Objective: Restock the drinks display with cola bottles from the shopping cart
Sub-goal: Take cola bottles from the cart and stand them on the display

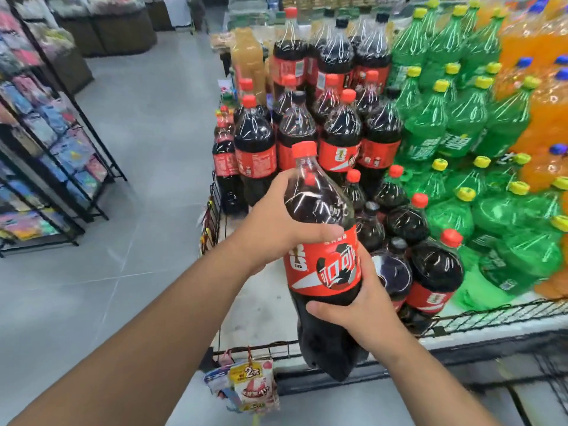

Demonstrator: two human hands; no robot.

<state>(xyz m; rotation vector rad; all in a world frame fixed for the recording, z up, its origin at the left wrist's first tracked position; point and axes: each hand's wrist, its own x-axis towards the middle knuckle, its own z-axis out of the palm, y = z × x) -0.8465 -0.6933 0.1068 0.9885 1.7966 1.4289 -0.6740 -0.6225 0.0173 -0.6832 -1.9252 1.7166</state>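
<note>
Right hand (pixel 365 302) low, left hand (pixel 276 222) higher, fingers (pixel 322 234) of both wrapped round one cola bottle (pixel 319 204), tilted, over the display's front edge. Smooth clear plastic, dark liquid, red cap. Its glossy red label (pixel 319 272) reads "FIFA". Stacked red-capped bottles (pixel 338 133) at 12 o'clock, ribbed green bottles (pixel 445 127) at 2, orange bottles (pixel 541 112) at 3. Black wire rim (pixel 491 316) at 4. Crinkly packet (pixel 253 384) at 7 says "2元".

Bright, even overhead store light; glare streaks the bottles (pixel 338 139); wide-angle bending, soft edges
</note>
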